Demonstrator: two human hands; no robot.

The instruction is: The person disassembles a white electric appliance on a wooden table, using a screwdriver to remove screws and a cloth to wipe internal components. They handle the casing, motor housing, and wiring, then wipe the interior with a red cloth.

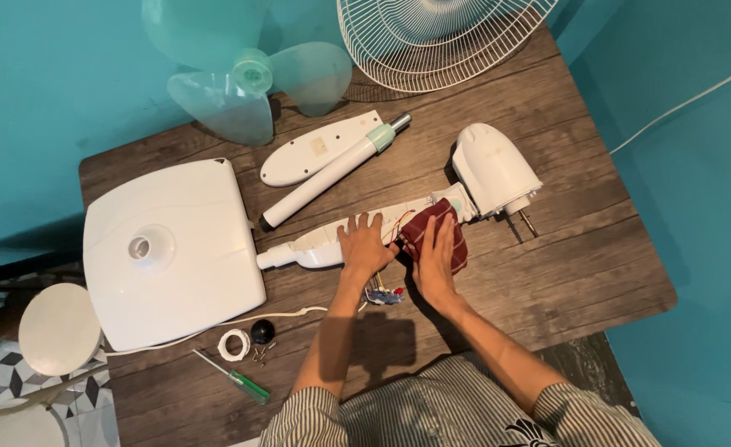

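Cloth: dark red, folded [436, 238], lying on the white fan neck housing [357, 236], mid-table, directly under right-hand fingers.
Housing axis: long, running lower-left to upper-right toward the motor head [493, 170].
Right hand [436, 263]: nearer the cloth, fingers together, flat, pressing.
Left hand [365, 245]: fingers spread, flat on housing, just beside the cloth.
Table [564, 265]: dark wood.

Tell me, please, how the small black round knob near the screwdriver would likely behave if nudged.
The small black round knob looks ball-shaped, so it would probably roll across the brown wooden table. It seems small and likely light. The tiny screws beside it might scatter.
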